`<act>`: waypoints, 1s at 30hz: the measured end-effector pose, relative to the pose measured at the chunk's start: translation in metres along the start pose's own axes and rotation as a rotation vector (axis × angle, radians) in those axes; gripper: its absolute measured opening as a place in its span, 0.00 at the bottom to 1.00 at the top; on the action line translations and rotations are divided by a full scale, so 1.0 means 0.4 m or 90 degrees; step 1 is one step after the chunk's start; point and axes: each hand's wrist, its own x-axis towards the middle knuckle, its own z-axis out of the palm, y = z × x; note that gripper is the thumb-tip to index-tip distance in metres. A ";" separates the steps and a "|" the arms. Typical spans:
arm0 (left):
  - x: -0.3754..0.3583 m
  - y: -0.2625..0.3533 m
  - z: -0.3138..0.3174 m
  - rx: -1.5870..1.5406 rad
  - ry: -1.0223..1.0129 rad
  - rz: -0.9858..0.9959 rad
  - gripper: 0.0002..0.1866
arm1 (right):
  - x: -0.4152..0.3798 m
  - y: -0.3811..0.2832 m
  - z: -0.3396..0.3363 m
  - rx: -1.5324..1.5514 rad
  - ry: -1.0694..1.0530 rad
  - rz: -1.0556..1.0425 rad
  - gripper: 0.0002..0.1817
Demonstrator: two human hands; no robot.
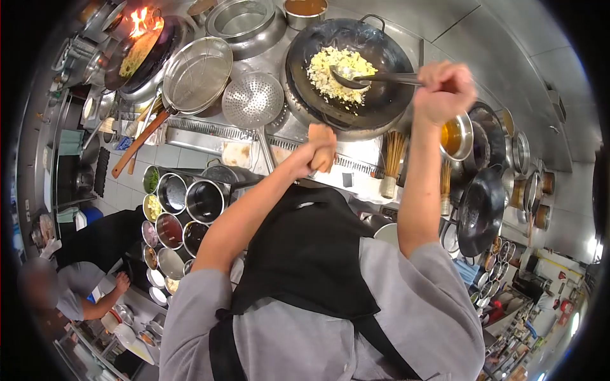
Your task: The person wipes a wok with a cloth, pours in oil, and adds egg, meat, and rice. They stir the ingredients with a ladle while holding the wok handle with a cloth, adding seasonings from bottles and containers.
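A black wok (387,57) sits on the burner with pale yellow chopped food (327,66) in it. My right hand (447,92) is closed round the handle of a ladle (397,77), whose bowl rests in the food. At the wok's near side, my left hand (318,152) is closed; a tan shape shows at its fingers, and what it grips is hard to make out. A perforated skimmer (253,100) lies left of the wok, its handle running down beside my left hand.
Flames rise at a pan (136,57) at the upper left. A wire strainer (198,75) lies nearer. Metal pots (204,200) of ingredients stand left of my body. Bamboo brushes (394,155) and a pot of orange liquid (457,136) are right. Another person (86,289) is lower left.
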 end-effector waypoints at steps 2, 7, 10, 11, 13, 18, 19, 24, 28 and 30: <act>-0.060 -0.017 -0.028 0.045 0.004 -0.008 0.18 | 0.003 -0.085 0.033 0.007 -0.091 0.013 0.21; -0.132 -0.048 -0.074 0.087 0.041 -0.007 0.17 | -0.100 0.082 0.043 -0.172 -0.260 -0.014 0.12; -0.160 -0.035 -0.116 0.027 0.018 -0.010 0.19 | 0.004 0.033 0.060 -0.077 -0.106 0.100 0.13; -0.176 -0.026 -0.113 0.033 0.043 0.006 0.21 | 0.036 0.002 0.052 -0.083 -0.122 0.078 0.14; -0.189 -0.025 -0.121 0.021 0.047 0.021 0.21 | 0.021 0.015 0.050 -0.019 -0.125 -0.002 0.14; -0.193 -0.027 -0.119 -0.012 0.089 0.009 0.23 | -0.028 0.148 -0.040 -0.254 -0.323 0.084 0.11; -0.196 -0.024 -0.113 -0.009 0.086 0.009 0.23 | -0.017 0.131 -0.039 -0.228 -0.251 0.015 0.05; -0.200 -0.008 -0.080 0.014 0.106 0.111 0.22 | 0.060 -0.109 -0.135 -0.021 -0.018 -0.002 0.10; -0.046 0.038 -0.008 -0.025 0.135 0.169 0.23 | -0.061 0.029 -0.087 -0.078 0.296 -0.035 0.11; 0.070 0.045 0.015 -0.029 0.172 0.178 0.23 | -0.178 0.029 0.044 -0.123 0.124 -0.111 0.10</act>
